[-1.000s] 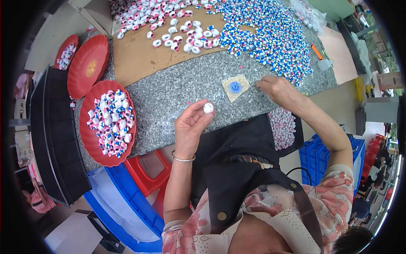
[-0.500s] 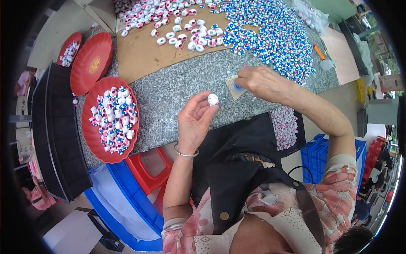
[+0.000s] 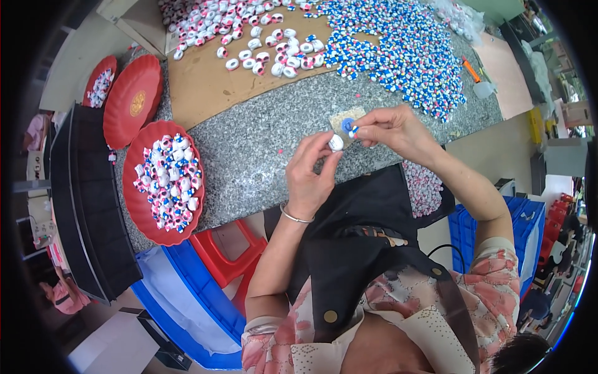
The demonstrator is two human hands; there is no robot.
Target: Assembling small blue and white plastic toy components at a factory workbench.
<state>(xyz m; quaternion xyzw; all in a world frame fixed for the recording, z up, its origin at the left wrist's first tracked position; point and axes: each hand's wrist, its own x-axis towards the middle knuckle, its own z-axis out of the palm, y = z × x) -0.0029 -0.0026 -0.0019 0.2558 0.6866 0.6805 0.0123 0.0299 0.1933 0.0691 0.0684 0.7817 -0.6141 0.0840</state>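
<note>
The left hand is shifting rightward and the right hand is drawing back a little from over a round blue dish, so the gap between the two hands is narrowing since the earlier frame. The left fingers are pinching a rounded white piece by its sides, its round face showing toward the camera. The right thumb and fingers are closing together on a small blue-and-white piece, which is peeking out at their tips, pointing toward the left hand; they are hiding too much of it to tell its long axis.

The small piece is sitting just up and to the right of the white one, near it; whether they are touching, I cannot tell. Both are hovering by the dish's near edge, the right hand being the nearer to it. The dish is resting on a tan pad on the speckled grey counter.
</note>
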